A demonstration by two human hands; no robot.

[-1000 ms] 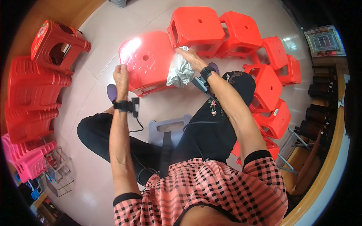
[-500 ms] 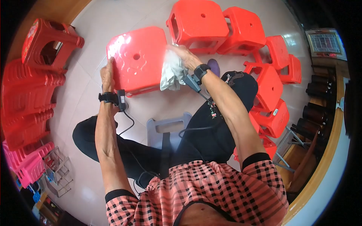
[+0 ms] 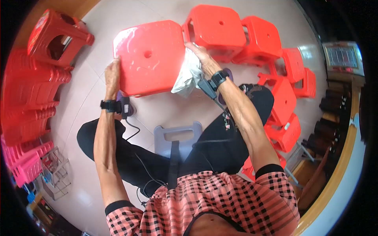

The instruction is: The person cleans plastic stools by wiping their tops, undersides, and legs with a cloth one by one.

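A red plastic stool [image 3: 147, 72] with a round hole in its seat is between my hands, its seat turned up toward me. My left hand [image 3: 112, 74] grips its left edge, fingers closed round the rim. At the stool's right edge, my right hand [image 3: 200, 55] is closed on a pale cloth [image 3: 185, 76], which hangs down along the stool's side. Part of the right fingers is hidden behind the cloth and the rim. Both wrists wear black straps with small devices and cables.
More red stools [image 3: 216, 29] stand in a curve from the top to the right. Stacked red stools [image 3: 29, 94] and pink stools [image 3: 29, 165] line the left. A grey stool [image 3: 179, 145] is beneath me. Dark bottles and a folding chair are at the right wall.
The stool has risen toward me and looks larger. My left hand has moved left from near the stool and now grips its edge. The cloth has stayed in my right hand.
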